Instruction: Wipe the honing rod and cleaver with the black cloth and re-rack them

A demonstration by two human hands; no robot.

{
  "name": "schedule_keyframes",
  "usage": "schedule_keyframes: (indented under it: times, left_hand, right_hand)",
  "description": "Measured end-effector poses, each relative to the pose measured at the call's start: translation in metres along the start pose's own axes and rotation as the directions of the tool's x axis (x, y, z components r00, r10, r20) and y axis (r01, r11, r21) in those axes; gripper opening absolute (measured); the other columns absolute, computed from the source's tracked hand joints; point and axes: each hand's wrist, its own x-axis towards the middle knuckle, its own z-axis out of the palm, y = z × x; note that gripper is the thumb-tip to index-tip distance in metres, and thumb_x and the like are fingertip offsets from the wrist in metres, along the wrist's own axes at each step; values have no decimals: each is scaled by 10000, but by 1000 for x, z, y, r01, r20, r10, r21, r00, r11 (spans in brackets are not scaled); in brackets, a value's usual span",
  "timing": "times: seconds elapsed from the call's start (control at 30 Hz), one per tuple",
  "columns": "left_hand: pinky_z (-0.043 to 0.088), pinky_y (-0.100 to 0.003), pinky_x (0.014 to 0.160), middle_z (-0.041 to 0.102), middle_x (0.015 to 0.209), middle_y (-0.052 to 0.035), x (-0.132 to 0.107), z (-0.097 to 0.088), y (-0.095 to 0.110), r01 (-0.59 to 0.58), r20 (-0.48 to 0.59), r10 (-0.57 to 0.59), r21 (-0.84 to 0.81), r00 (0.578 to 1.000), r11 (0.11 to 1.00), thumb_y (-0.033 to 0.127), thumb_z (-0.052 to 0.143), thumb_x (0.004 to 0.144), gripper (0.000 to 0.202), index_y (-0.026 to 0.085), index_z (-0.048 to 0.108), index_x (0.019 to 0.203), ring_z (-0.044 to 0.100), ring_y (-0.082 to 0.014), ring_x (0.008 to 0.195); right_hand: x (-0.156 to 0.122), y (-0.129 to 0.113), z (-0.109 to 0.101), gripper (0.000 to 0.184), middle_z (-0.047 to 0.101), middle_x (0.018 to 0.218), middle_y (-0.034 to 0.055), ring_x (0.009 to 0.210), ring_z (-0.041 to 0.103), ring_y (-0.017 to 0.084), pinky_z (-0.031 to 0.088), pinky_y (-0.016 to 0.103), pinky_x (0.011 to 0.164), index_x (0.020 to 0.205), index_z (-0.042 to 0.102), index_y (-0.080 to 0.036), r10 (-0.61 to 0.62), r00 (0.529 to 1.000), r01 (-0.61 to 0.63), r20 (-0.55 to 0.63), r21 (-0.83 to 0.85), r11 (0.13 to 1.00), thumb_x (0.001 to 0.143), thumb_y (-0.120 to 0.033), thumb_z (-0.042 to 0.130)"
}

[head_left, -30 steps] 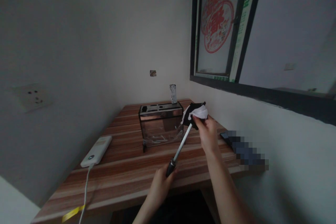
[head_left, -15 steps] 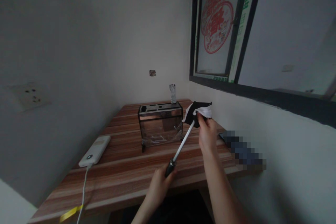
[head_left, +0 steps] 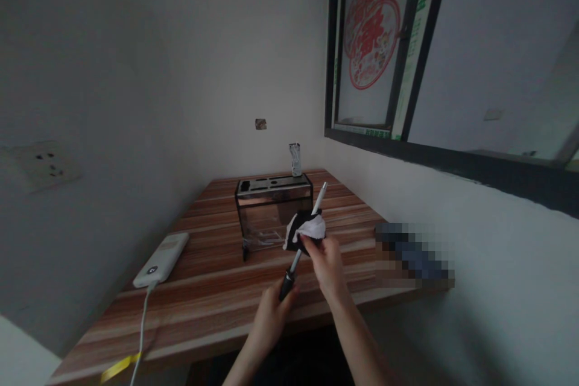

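My left hand (head_left: 271, 310) is closed round the black handle of a honing rod (head_left: 320, 198), near the table's front edge. The pale shaft slants up and away to the right. Partway along it, a black-and-white cloth (head_left: 312, 227) is wrapped about the shaft, pinched there by the fingers of my right hand (head_left: 328, 264). The rod's tip sticks out bare beyond the cloth. Just behind stands a knife block (head_left: 275, 192) with a slotted top and clear sides; the cloth covers part of its right side from view.
On the wood-grain table (head_left: 203, 313), a white power bank (head_left: 163, 260) with a cable lies at the left. A yellow strip (head_left: 118, 368) hangs at the front edge. A silvery packet (head_left: 295, 160) stands by the block. A blurred-out dark object (head_left: 416, 252) lies at right, below a window.
My right hand has slid the cloth down the shaft toward the handle, baring the tip. My left hand has shifted slightly left with the handle.
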Motion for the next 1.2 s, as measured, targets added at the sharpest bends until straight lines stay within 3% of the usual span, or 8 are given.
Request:
schedule_keyframes:
  times: [0.13,0.3,0.6,0.87,1.2]
  left_hand:
    - [386,-229,577,543,638,-13,1,2,-5,8,-32,-11,-93,999,996,403,503,776,319,104,613,790,459,-144,605]
    - [415,-244,600,557,612,-16,1,3,-5,-13,-44,7,-125,999,992,396,513,771,312,103,621,774,500,-164,635]
    - [407,-238,613,624,706,-38,0,0,-1,10,-10,-10,-79,1000,997,346,503,765,304,81,637,828,513,-161,642]
    - [399,-232,620,626,733,-44,1,1,-2,-12,22,14,-47,1000,999,359,494,796,313,83,629,853,522,-168,665]
    - [366,-223,595,604,674,-22,1,1,1,17,-9,-17,63,1000,998,340,492,778,257,113,613,769,515,-165,646]
  right_hand:
    - [-21,6,11,264,727,875,90,839,683,249,537,333,766,894,653,-167,41,992,-49,121,61,997,717,-361,678]
    - [-30,12,13,288,718,912,91,878,677,252,531,346,804,937,624,-172,87,982,-101,167,77,992,699,-319,694]
    - [-31,8,11,291,729,898,98,855,694,262,553,348,773,913,636,-171,106,986,-122,131,125,985,673,-313,721]
    - [-32,6,8,273,735,861,99,830,697,263,562,335,730,877,649,-169,73,993,-78,91,55,995,695,-362,711]
    - [-10,-3,-5,234,735,885,88,846,691,249,550,327,759,875,653,-172,10,996,-10,93,9,1000,720,-344,687]
